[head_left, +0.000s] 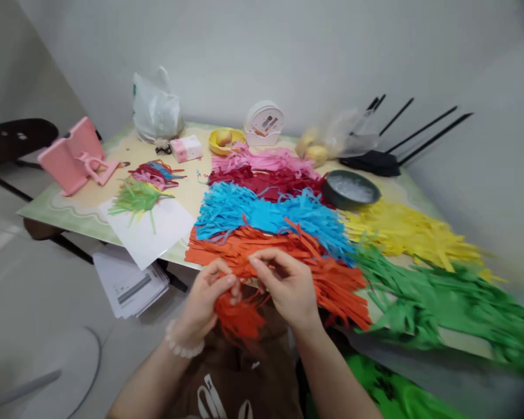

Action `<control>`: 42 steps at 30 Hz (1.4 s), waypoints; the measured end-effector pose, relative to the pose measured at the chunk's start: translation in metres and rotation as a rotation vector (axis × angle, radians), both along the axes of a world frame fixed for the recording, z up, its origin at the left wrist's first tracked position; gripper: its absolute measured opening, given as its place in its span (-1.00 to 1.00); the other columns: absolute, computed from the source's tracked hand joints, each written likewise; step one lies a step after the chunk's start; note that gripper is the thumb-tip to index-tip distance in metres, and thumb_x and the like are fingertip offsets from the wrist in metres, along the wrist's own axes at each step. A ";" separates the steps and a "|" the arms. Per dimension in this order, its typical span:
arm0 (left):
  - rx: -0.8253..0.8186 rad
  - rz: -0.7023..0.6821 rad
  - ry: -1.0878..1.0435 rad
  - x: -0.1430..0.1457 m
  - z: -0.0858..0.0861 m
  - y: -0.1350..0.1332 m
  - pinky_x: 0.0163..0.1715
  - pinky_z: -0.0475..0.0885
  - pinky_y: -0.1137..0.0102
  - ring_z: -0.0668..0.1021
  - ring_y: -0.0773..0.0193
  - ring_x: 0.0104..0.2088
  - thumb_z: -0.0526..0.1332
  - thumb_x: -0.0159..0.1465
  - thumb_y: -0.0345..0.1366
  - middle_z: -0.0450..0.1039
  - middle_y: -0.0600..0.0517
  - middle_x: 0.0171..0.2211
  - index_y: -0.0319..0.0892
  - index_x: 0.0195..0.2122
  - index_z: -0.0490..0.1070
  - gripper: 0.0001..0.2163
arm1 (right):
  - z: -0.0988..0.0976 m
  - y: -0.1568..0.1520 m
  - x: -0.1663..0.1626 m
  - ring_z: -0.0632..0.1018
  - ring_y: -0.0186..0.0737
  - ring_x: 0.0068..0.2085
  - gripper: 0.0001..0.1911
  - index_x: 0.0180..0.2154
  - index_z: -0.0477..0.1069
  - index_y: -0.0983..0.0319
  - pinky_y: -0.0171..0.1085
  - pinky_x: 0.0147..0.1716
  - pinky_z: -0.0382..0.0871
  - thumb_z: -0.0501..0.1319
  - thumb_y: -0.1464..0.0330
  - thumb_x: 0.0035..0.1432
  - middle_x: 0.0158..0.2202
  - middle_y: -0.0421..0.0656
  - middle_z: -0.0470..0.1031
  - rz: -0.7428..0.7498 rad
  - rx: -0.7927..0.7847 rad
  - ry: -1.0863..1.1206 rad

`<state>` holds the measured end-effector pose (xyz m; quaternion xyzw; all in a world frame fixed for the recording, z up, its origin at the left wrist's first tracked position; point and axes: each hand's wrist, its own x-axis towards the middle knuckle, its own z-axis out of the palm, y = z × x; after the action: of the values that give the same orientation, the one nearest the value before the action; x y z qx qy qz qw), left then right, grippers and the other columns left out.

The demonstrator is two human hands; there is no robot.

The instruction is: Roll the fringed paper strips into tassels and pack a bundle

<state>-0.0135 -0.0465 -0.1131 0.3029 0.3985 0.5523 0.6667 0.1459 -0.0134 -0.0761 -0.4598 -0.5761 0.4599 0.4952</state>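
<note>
My left hand [205, 299] and my right hand [288, 285] meet at the near table edge, both pinched on a bunch of orange paper strips [240, 317] that hangs down toward my lap. Just behind them lies the orange strip pile [283, 250]. Beyond it are a blue pile [266, 212], a dark red pile [271, 181] and a pink pile [266, 158]. Yellow strips [410, 233] and green strips [436, 297] spread to the right. A bead bracelet sits on my left wrist.
A dark bowl of white paste [351, 189] stands behind the yellow pile. A white sheet [155, 230] carries small tufts of green, red and blue strips [140, 195]. Pink stand [76, 154], plastic bag [155, 110], yellow dish [225, 139], router [375, 160] at the back. Papers [128, 282] lie below the table.
</note>
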 end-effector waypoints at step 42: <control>0.800 -0.803 1.685 0.065 -0.021 0.238 -0.05 0.43 0.37 0.58 0.09 -0.05 0.30 0.23 -0.19 0.57 -0.14 -0.06 -0.23 -0.05 0.54 -0.69 | -0.054 0.145 0.105 0.46 -0.04 -0.10 -0.82 -0.15 0.50 0.23 -0.24 -0.14 0.24 0.17 0.47 0.24 -0.13 -0.04 0.55 0.137 0.095 -1.334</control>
<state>0.0520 0.1918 -0.1343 0.9062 0.3933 -0.0130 0.1548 0.2512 0.1315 -0.1301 -0.5856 -0.8062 0.0817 0.0224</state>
